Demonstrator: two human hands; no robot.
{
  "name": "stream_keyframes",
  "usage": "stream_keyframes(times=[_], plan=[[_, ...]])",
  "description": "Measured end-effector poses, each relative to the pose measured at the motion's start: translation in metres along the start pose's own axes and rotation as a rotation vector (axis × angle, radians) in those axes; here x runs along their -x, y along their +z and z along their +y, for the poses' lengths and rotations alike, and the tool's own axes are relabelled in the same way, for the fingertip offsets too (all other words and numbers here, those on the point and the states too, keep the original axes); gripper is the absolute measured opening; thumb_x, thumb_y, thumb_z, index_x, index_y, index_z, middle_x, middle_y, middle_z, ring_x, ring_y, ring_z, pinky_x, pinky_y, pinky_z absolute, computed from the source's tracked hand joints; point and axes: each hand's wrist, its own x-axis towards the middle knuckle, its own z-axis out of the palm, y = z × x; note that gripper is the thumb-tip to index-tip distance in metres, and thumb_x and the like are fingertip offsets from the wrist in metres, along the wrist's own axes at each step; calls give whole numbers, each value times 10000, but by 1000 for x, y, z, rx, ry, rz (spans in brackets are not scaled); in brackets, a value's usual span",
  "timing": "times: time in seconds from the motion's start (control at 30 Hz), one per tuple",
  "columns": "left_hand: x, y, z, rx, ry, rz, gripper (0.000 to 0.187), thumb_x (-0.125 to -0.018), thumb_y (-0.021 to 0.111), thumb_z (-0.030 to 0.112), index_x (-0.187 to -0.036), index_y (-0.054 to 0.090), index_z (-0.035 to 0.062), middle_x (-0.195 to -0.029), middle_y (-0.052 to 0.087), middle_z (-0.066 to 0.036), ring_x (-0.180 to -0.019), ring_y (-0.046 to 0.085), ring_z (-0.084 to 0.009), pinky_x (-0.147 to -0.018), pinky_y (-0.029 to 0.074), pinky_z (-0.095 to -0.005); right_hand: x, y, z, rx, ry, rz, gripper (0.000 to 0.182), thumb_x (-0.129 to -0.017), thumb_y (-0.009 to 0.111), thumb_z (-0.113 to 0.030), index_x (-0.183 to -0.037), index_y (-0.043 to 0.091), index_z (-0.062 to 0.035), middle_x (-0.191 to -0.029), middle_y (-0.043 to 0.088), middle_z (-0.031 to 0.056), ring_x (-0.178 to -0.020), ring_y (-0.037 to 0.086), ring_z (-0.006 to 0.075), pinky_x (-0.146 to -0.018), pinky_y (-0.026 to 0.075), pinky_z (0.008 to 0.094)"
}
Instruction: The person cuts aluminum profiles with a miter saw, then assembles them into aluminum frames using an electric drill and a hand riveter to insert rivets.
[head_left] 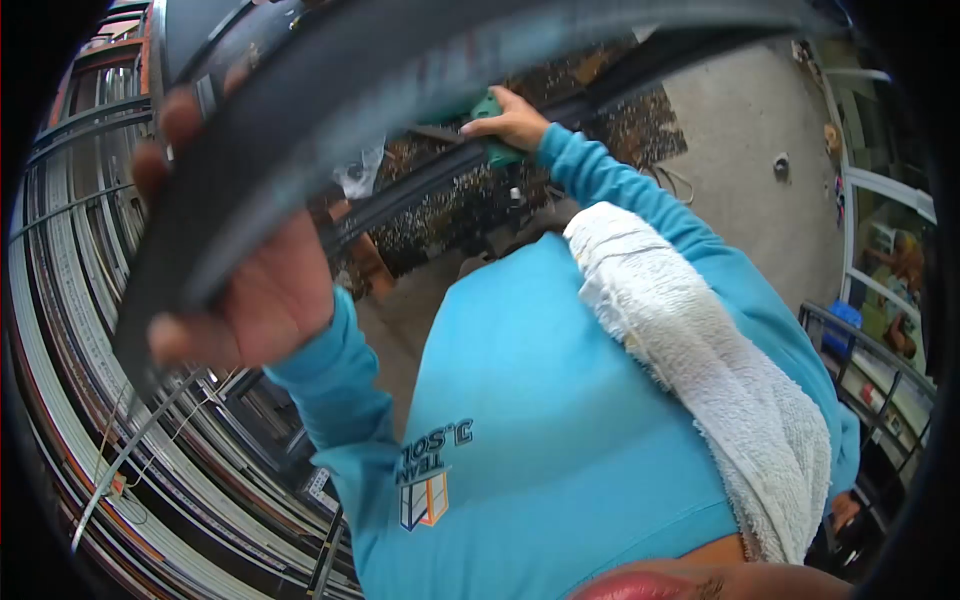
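My left hand [265, 300] is raised at the left, palm toward the camera, its fingers curled behind a dark curved piece [215, 190] that is blurred and very close. The thumb shows below its lower edge. Farther off, my right hand [512, 122] is closed on a green tool [497, 150], which lies over a long dark metal profile [420, 185]. The upper part of the tool is hidden behind the curved piece. A white towel [690, 350] hangs over my right shoulder, on the blue shirt [540, 370].
Many long metal profiles [75, 290] are stacked at the left. A dark speckled surface [450, 220] lies under the long profile. Grey floor [730, 130] shows at the upper right. A metal railing [870, 370] and a white-framed window [890, 195] stand at the right.
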Motion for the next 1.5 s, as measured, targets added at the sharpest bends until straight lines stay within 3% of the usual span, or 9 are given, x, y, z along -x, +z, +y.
stream_keyframes(times=[0.13,0.4,0.5,0.67,0.73,0.83,1.2,1.3,1.5], plan=[[-10,-14,-2,-179,94,-60,692,-836,658,476,-1316,497,5,-1487,295,-210,-1380,306,-313,-1166,219,-479,83,1,-13,-90,44,-185,661,-723,799,-127,-1270,437,-53,-952,581,26,-803,598,103,-654,519,271],[-4,-6,2,-75,82,-360,267,-946,568,178,-1181,591,54,-1172,626,-175,-1082,618,-248,-895,541,-346,102,123,90,93,-52,-335,789,-656,823,-77,-1306,381,-4,-1162,545,97,-1073,527,179,-906,469,325],[1,9,0,13,82,-472,203,-933,588,160,-1048,606,-6,-1084,656,-154,-1024,638,-229,-893,549,-351,92,168,109,155,14,-248,818,-618,840,-235,-1266,418,30,-1129,571,159,-1047,559,230,-899,466,334],[-43,8,23,508,-158,151,101,-919,597,131,-960,615,41,-961,675,-131,-880,670,-217,-792,579,-345,88,172,94,247,249,-291,954,-581,843,-387,-1291,403,75,-1159,568,220,-1068,572,279,-907,460,350],[-17,27,5,184,15,-150,132,-935,578,191,-950,612,64,-890,671,-119,-777,679,-215,-701,593,-332,88,172,96,294,222,-260,971,-579,843,-396,-1303,397,75,-1168,564,229,-1077,570,287,-914,456,350],[-57,-27,11,391,-210,-249,482,-809,683,342,-1094,621,-42,-1133,635,-208,-1068,615,-337,-1016,455,-465,83,171,113,288,134,-204,973,-577,843,-404,-1300,397,70,-1174,566,233,-1080,571,304,-916,457,354],[-85,62,13,88,-8,-256,487,-717,669,324,-1046,625,-34,-1010,667,-201,-948,662,-327,-900,537,-458,67,165,125,144,153,-194,844,-581,856,-314,-1251,445,-6,-1145,598,201,-1088,577,318,-947,443,366],[-115,108,9,-248,359,-104,475,-718,644,306,-1056,622,-28,-1029,655,-201,-959,645,-335,-901,521,-474,70,151,109,61,115,-242,862,-578,867,-284,-1275,428,-32,-1132,608,192,-1077,587,321,-930,454,379],[-173,113,58,-494,463,64,435,-756,607,265,-1077,610,-28,-1076,620,-212,-1013,594,-346,-927,468,-517,116,36,80,320,-245,-350,855,-581,836,-241,-1300,406,-74,-1132,614,192,-1067,599,324,-906,479,382]])
